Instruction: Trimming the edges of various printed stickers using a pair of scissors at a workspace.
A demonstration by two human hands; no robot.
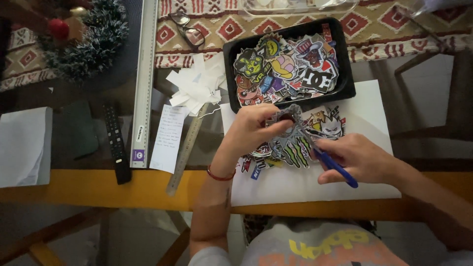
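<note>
My left hand (253, 132) pinches a printed sticker cut-out (287, 118) above a white sheet (315, 184) on the table. My right hand (359, 158) grips a blue-handled craft knife (335, 167) with its tip pointing toward the sticker held by the left hand. More colourful sticker prints (300, 148) lie on the sheet beneath both hands. A black tray (345, 64) just beyond holds a pile of cut stickers (283, 66).
A long metal ruler (144, 83) and a shorter steel ruler (186, 150) lie left of the hands, beside white paper scraps (194, 86) and a handwritten note (167, 138). A remote control (116, 143), eyeglasses (189, 32) and a tinsel wreath (91, 44) sit further left.
</note>
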